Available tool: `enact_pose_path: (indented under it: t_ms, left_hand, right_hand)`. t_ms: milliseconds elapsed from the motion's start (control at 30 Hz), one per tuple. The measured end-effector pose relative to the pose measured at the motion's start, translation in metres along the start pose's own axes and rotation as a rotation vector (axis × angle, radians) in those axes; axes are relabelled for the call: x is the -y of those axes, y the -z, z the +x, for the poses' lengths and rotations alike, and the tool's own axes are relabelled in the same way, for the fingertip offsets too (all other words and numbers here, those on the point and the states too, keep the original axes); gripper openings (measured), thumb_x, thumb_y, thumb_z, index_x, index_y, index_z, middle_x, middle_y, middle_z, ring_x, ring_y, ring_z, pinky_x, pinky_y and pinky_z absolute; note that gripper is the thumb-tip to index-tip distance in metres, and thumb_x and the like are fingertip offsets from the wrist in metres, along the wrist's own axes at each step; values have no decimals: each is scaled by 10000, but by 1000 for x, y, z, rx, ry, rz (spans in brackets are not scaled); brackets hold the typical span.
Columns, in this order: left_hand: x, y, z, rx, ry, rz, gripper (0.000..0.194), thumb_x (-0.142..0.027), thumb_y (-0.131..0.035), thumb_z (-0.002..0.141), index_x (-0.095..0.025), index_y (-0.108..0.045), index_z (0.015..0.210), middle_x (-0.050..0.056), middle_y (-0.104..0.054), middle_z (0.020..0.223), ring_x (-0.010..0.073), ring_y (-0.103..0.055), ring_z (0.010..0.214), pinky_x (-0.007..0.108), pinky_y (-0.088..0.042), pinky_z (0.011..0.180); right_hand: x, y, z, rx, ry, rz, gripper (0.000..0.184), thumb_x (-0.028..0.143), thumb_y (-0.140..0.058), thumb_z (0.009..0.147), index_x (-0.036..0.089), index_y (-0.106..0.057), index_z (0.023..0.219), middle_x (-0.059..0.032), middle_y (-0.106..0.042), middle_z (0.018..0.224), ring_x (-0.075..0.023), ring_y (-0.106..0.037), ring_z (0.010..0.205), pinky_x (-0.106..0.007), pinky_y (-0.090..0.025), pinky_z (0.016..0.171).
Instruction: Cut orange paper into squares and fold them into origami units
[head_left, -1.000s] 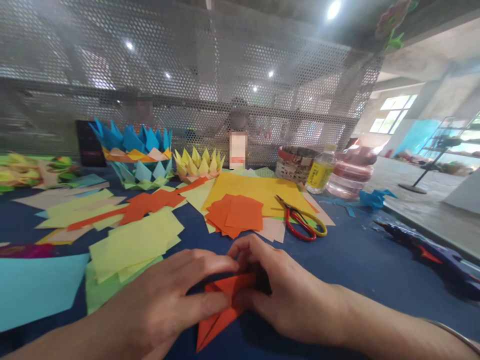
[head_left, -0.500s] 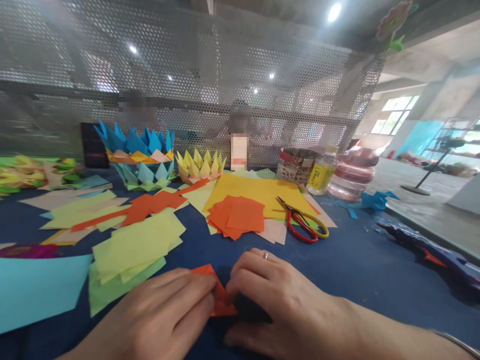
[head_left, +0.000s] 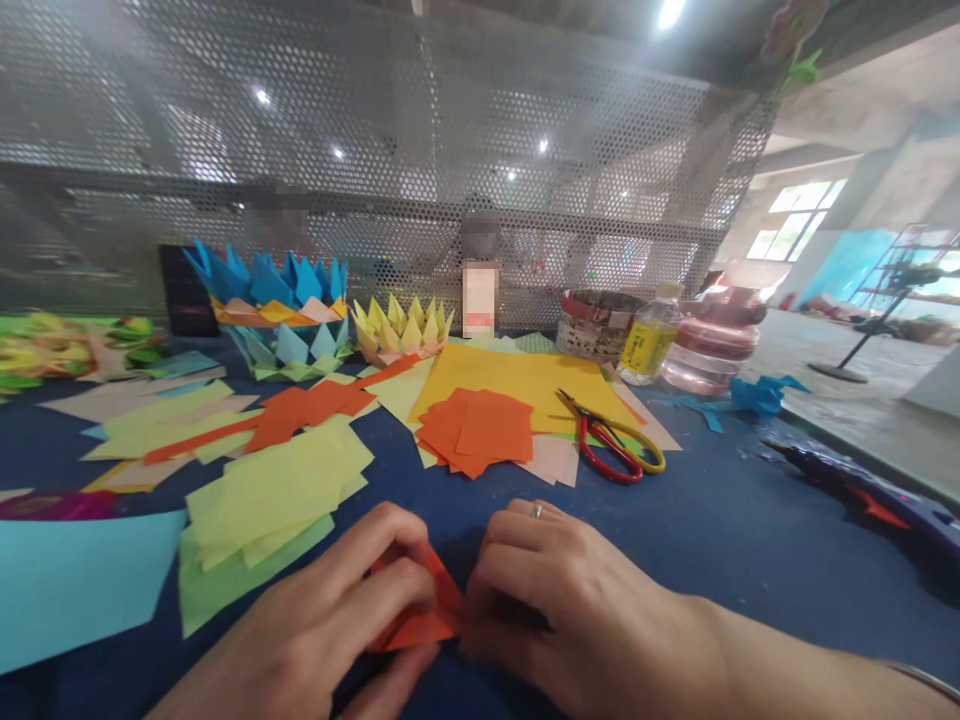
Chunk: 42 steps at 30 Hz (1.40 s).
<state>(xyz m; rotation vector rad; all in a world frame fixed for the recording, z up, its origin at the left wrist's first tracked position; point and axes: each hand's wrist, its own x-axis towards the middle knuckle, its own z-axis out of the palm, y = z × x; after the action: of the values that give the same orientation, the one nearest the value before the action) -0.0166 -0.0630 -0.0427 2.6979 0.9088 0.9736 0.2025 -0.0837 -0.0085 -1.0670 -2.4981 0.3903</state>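
I see paper spread over the blue bench [head_left: 720, 530], the yellow sheet [head_left: 517, 375] lying across its middle. Nearer me than that sheet I have the left hand [head_left: 322, 620] and right hand [head_left: 577, 600]. The orange stack [head_left: 480, 430] overlaps its near edge; the scissors [head_left: 591, 418] lie across its near right corner. Smallest, the folded paper [head_left: 444, 600] is on the near side of the sheet: my left hand grasps it, while my right's curled fingers touch its right corner; whether they pinch it, I can't tell.
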Motion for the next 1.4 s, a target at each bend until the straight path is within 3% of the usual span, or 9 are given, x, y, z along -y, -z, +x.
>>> enact_pose_path:
  t_ms: [167,300,533,767,967,1167,1400]
  left_hand:
    - [1,10,9,199,116,-181,157,-158,-567,808,-248,-644,704,-21,-592,877,78,-615,719,149,-500,650]
    - [2,13,9,228,150,-217,176,-174,-587,803,-244,-654,656,-24,-612,854,93,-624,730,177,-493,666]
    - [9,18,16,292,346,-310,261,-341,-629,830,-220,-601,600,-24,-634,851,124,-643,778,209,-521,728]
    - [14,11,14,239,425,-501,169,-325,-579,860,-219,-625,736,10,-638,981,125,-680,791,205,-567,725]
    - [9,13,13,206,376,-248,238,-281,-587,826,-210,-547,602,-12,-639,900,130,-657,791,209,-532,698]
    - [7,9,16,188,344,-230,248,-266,-563,828,-208,-527,590,-12,-617,785,117,-625,684,203,-492,592]
    - [3,6,18,164,310,-183,271,-256,-510,853,-204,-490,588,-20,-609,752,106,-609,661,216,-472,593]
  right_hand:
    - [0,-1,-2,-4,-75,87,63,174,-727,835,172,-677,797,-1,-651,787,-134,-595,771,-239,-429,741]
    - [0,-1,-1,-8,-113,112,70,180,-707,850,171,-678,788,-9,-655,785,-140,-606,773,-246,-436,740]
    - [6,1,2,-24,-219,105,102,179,-680,832,166,-648,736,6,-626,743,-114,-571,683,-247,-420,684]
    - [9,0,1,-25,-250,99,132,200,-655,845,168,-634,718,9,-624,738,-106,-554,664,-250,-405,678]
    - [8,-1,1,8,-274,67,130,201,-630,853,167,-615,729,2,-625,758,-120,-556,685,-263,-404,685]
    - [9,-3,3,-14,-293,50,100,147,-605,804,174,-600,708,2,-615,751,-130,-553,698,-272,-403,697]
    - [9,-6,4,-49,-322,69,142,170,-635,792,180,-548,680,20,-589,720,-120,-523,680,-277,-376,703]
